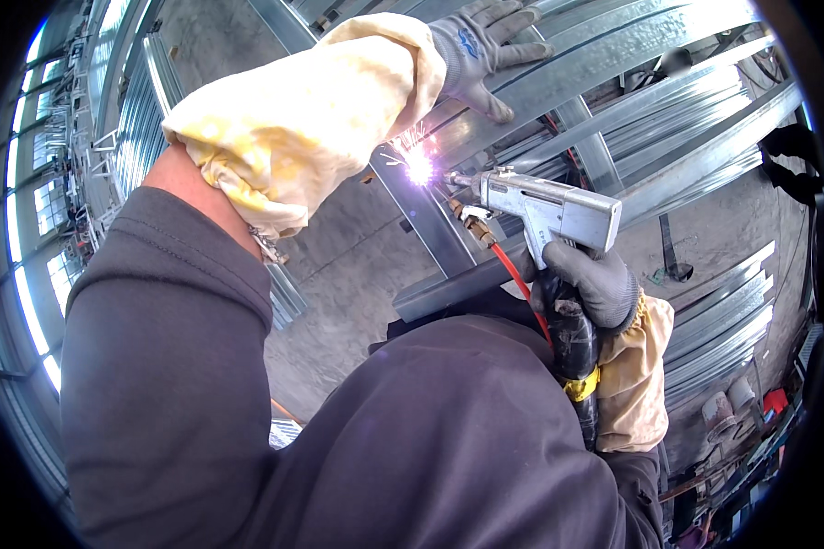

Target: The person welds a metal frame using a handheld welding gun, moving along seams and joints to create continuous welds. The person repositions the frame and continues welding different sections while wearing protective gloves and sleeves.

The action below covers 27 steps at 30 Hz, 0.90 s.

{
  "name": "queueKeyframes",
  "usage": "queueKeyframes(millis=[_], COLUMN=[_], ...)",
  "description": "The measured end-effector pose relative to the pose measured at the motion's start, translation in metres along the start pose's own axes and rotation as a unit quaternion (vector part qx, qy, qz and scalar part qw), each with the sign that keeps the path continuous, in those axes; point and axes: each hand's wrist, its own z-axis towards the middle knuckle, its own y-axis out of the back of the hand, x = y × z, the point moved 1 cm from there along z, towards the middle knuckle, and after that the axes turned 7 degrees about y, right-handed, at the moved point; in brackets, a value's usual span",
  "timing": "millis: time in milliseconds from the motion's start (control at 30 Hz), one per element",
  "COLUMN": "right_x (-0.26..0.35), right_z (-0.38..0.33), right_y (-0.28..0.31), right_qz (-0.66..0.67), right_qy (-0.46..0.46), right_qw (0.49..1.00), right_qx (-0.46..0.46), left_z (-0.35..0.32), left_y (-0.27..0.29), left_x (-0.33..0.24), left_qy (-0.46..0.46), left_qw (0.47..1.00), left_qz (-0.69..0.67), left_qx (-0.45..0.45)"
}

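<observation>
Gripping the dark handle of a silver welding gun (551,212) at the centre right of the frame, the right hand (590,284) is closed tight around it in a grey glove, with a yellowish sleeve cover (634,380) running down the forearm toward the lower right. A thin red hose (515,274) and a brass fitting hang under the gun's body, and a dark cable wrapped with yellow tape drops below the fist. The gun's nozzle points left to a bright white-violet arc (419,166) with small sparks, just above the middle of the frame, where a dark steel bar (421,215) meets a galvanised steel rail (604,69). The left hand (485,50), also in a grey glove, lies at the top centre with fingers spread flat on that rail, pressing on it rather than clasping it; a bulky yellowish sleeve cover (293,119) fills the upper left. More galvanised profiles (719,334) lie stacked at the right on the concrete floor (339,265). Grey sleeves take up the lower half of the frame.
</observation>
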Motion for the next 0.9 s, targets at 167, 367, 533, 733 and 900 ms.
queueKeyframes(millis=[167, 367, 533, 733, 900], right_x=[-0.001, -0.006, -0.006, -0.007, -0.007], right_z=[-0.001, -0.003, -0.005, -0.008, -0.009], right_y=[0.002, 0.007, 0.007, 0.007, 0.006], right_qz=[0.0, -0.005, -0.006, -0.011, -0.012], right_qy=[-0.006, -0.006, -0.01, -0.005, -0.005], right_qw=[1.0, 1.0, 1.0, 1.0, 1.0], right_qx=[0.001, 0.009, 0.01, 0.013, 0.001], left_z=[0.001, 0.001, 0.0, 0.005, 0.007], left_y=[0.0, 0.002, 0.002, -0.004, -0.009], left_x=[0.002, 0.003, 0.004, 0.005, 0.005], left_qy=[-0.013, -0.029, -0.029, -0.031, -0.034], left_qw=[1.0, 0.999, 0.999, 0.999, 0.999], left_qz=[-0.013, -0.029, -0.034, -0.034, -0.033], left_qx=[0.002, 0.007, 0.014, 0.001, -0.012])
